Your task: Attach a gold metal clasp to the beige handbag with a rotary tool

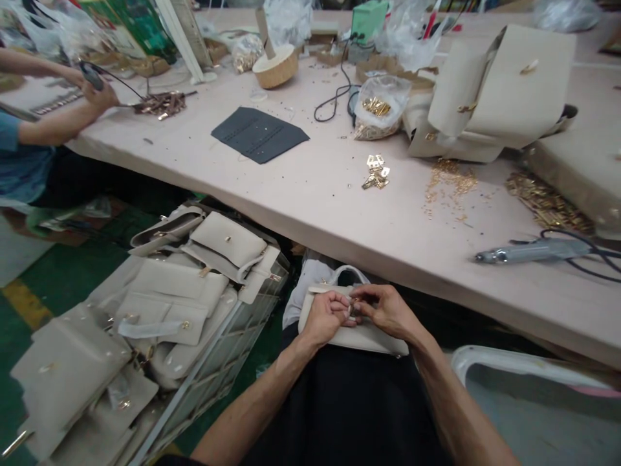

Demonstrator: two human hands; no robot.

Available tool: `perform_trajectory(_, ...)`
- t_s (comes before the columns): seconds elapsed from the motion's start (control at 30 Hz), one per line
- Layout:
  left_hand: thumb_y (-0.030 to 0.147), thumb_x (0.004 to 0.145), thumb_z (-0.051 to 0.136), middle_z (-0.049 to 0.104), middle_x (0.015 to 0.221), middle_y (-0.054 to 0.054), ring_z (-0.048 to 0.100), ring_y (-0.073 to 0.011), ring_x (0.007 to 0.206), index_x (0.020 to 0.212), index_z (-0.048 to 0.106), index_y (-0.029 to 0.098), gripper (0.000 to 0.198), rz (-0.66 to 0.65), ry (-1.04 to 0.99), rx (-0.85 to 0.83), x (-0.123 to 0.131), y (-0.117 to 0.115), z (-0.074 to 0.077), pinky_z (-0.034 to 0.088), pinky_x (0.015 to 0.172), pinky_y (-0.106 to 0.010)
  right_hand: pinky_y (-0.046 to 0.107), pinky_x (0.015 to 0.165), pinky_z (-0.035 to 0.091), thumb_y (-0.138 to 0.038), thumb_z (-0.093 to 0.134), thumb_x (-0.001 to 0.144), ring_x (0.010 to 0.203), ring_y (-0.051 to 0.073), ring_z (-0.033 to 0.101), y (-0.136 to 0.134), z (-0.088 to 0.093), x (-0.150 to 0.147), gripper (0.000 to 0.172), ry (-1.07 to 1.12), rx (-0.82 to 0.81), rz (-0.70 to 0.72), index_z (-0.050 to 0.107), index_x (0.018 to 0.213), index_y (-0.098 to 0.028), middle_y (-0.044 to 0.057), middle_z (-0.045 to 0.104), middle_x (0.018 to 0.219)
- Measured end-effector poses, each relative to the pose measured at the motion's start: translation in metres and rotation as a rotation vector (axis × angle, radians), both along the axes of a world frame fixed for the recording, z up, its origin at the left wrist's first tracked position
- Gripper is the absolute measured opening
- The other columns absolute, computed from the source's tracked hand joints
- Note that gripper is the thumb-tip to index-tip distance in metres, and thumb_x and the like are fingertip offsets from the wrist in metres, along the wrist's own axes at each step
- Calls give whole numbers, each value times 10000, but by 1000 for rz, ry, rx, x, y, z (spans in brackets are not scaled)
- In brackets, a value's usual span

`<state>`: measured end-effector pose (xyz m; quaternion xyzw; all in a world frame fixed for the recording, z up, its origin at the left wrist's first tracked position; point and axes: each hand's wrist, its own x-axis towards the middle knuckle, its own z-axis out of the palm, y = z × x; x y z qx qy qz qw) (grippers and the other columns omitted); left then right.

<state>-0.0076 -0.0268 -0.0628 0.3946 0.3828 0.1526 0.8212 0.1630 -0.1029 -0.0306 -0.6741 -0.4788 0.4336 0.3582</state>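
Note:
A cream handbag (376, 340) lies across my lap below the table edge, its handle (350, 270) standing up at the far side. Over the bag's front my left hand (328, 316) is closed, fingers curled and thumb pressed in. My right hand (385, 309) meets it from the other side, thumb and forefinger pinched together. Whatever small piece is between the fingertips is too hidden to name. Gold flat fittings (376, 173) sit in a little heap on the table ahead.
A crate (233, 362) heaped with cream bags (174, 291) stands at left. On the table are a power screwdriver (531, 251), scattered screws (449, 178), a bag of gold parts (381, 107), a dark sheet (259, 134) and more handbags (524, 97). A co-worker's hand (99, 94) is at far left; a white tub (533, 369), right.

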Motion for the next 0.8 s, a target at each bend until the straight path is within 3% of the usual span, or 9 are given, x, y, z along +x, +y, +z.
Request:
perform_trajectory(0.2, 299, 608, 906, 735, 765, -79, 754, -233, 690, 876, 592, 130, 446, 17, -25, -40, -2, -1, -3, 633, 724, -381, 315, 721, 540, -254, 680, 833, 801, 220, 694, 1, -12, -7, 215, -151, 78, -62, 771, 1022, -204, 58, 755, 920)
perform_trajectory(0.4, 192, 621, 837, 720, 730, -58, 723, -187, 664, 852, 601, 128, 336, 43, -6, -33, -2, -1, -7, 637, 730, -379, 337, 765, 540, -203, 656, 827, 839, 235, 711, 1, -13, -16, 202, -243, 162, -88, 788, 978, -224, 62, 769, 963)
perform_trajectory(0.8, 119, 653, 782, 732, 717, -63, 740, -207, 655, 864, 603, 130, 277, 63, 41, -35, 0, -4, -3, 634, 691, -349, 313, 716, 560, -223, 638, 838, 795, 212, 715, -5, -18, -23, 187, -122, 146, -255, 799, 932, -232, 43, 766, 907)
